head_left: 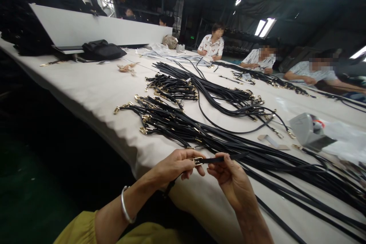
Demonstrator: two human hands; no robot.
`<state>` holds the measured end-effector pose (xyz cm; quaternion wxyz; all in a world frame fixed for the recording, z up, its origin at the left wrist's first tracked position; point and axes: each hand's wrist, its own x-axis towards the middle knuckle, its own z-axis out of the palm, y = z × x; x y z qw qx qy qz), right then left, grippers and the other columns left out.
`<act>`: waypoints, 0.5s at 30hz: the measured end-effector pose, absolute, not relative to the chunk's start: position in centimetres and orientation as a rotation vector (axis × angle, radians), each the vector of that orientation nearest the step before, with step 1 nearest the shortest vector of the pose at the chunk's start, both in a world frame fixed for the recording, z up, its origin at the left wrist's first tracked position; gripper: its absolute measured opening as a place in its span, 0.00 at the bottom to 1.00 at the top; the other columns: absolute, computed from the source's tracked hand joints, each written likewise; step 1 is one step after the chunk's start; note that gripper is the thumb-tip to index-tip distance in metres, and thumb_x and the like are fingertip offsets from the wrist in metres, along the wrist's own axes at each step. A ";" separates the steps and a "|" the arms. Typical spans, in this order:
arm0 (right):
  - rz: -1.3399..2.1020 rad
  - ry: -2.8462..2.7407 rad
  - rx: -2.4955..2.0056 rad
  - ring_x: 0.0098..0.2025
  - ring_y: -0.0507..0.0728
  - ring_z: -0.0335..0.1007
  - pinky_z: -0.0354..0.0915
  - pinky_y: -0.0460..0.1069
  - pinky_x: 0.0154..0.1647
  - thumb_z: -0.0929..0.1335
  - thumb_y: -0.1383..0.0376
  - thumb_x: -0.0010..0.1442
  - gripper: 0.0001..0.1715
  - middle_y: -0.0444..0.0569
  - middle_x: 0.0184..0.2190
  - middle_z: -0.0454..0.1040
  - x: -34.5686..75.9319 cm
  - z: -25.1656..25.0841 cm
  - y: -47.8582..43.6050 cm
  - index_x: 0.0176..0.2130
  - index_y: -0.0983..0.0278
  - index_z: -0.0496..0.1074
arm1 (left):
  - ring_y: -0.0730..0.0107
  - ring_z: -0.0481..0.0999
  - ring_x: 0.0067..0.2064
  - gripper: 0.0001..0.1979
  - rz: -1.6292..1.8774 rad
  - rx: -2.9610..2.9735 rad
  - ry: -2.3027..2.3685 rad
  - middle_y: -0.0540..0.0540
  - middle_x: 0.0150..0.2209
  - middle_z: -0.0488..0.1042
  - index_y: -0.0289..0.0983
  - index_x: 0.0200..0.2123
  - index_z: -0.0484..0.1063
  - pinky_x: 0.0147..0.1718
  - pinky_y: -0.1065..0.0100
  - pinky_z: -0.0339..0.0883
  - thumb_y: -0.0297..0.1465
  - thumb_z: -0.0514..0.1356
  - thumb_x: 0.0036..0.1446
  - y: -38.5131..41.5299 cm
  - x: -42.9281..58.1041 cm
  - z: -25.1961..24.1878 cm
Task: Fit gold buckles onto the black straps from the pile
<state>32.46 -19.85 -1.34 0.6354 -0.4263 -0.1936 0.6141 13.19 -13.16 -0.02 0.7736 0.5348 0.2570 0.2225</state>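
Note:
Between my hands, near the table's front edge, is a black strap (213,160) with a gold buckle (197,161). My left hand (180,163) is closed at the buckle end, gripping it between thumb and fingers. My right hand (230,173) pinches the strap a short way to the right of the buckle. A length of strap hangs below my left hand. Just beyond my hands lies a bundle of long black straps (177,122) with gold clasps at its left end.
Another strap bundle (217,93) and a pile of short straps (171,87) lie farther back. A black bag (103,50) sits by a white panel (100,26). Crumpled plastic (347,139) lies at right. Several people sit across the table (94,87).

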 end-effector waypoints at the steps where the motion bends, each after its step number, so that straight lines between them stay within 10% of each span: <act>1: 1.391 -0.441 -0.982 0.30 0.56 0.78 0.75 0.49 0.36 0.78 0.55 0.49 0.19 0.52 0.28 0.80 32.4 -1.4 -19.8 0.36 0.66 0.78 | 0.79 0.60 0.23 0.20 0.486 1.149 0.572 0.44 0.34 0.78 0.32 0.49 0.72 0.20 0.76 0.52 0.29 0.57 0.52 -13.2 13.3 -0.1; 6: 1.287 -0.459 -1.059 0.28 0.54 0.76 0.75 0.48 0.35 0.80 0.56 0.44 0.21 0.50 0.26 0.80 32.1 -1.3 -20.0 0.35 0.67 0.80 | 0.79 0.51 0.19 0.15 0.537 1.250 0.665 0.47 0.25 0.76 0.31 0.43 0.75 0.18 0.74 0.43 0.35 0.58 0.57 -13.3 13.8 -0.3; 15: 1.181 -0.679 -1.230 0.34 0.60 0.77 0.72 0.55 0.42 0.76 0.52 0.51 0.22 0.53 0.30 0.80 30.2 -1.3 -20.6 0.39 0.66 0.80 | 0.69 0.76 0.36 0.16 0.722 1.712 0.803 0.50 0.30 0.76 0.35 0.54 0.65 0.39 0.69 0.65 0.29 0.51 0.64 -15.0 14.5 1.0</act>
